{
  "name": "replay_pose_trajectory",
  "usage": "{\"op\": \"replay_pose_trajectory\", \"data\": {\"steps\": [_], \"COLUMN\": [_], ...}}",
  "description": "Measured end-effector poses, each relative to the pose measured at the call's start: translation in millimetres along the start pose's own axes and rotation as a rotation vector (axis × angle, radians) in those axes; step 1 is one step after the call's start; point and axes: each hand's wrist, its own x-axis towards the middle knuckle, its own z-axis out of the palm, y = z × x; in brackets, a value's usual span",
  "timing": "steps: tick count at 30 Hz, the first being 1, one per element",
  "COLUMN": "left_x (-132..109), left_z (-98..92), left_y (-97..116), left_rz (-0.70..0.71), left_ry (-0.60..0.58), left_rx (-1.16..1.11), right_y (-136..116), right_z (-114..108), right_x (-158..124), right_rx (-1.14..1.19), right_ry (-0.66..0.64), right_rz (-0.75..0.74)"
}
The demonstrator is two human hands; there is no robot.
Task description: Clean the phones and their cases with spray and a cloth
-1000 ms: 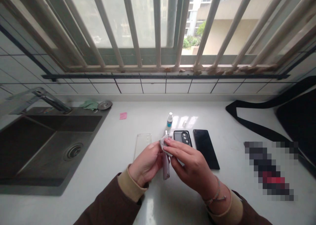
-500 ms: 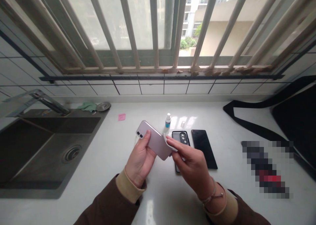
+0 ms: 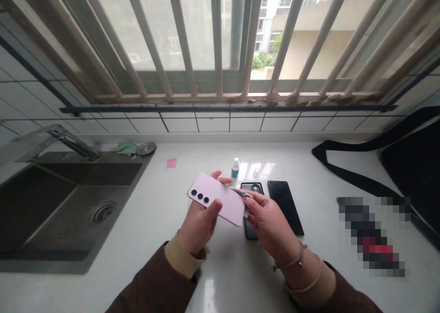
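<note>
Head camera looks down on a glossy white stone countertop that runs below a wide window with slanted pale metal bars; a building and some greenery show beyond. A band of white wall tiles with dark grout sits between the sill and the counter.

The left hand is closed around a pale pink smartphone, thumb on the near edge and fingers behind, holding it in the air above the middle of the counter. Its back faces up and its three lenses are at the left end. The right hand pinches a small crumpled white wiping cloth against the phone's right end.

On the counter just behind the right hand lies a black phone case with a camera cutout, partly hidden by the hand. A flat black phone lies just to its right. A small white dropper bottle with a blue label stands upright near them, towards the wall, and a small pink paper note lies further left.

At the left, a dark steel sink is set into the counter, with a grey metal tap over it. A crumpled green rag and a round metal drain plug rest at its far corner. At the right, a black fabric bag with a long strap lies on the counter.
</note>
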Motion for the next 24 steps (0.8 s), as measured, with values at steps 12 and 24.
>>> {"op": "replay_pose_trajectory", "data": {"steps": [12,24], "left_x": [6.2,10.4], "left_z": [-3.2,-0.7], "left_y": [6.0,8.8], "left_rz": [0.106,0.244], "left_ry": [-0.169,0.231], "left_rx": [0.422,0.391], "right_y": [-7.8,-9.7], "right_z": [-9.1,-8.9], "right_x": [4.9,-6.6], "right_rx": [-0.065,-0.244], "right_ry": [0.070,-0.067], "right_rz": [-0.079,-0.119]}}
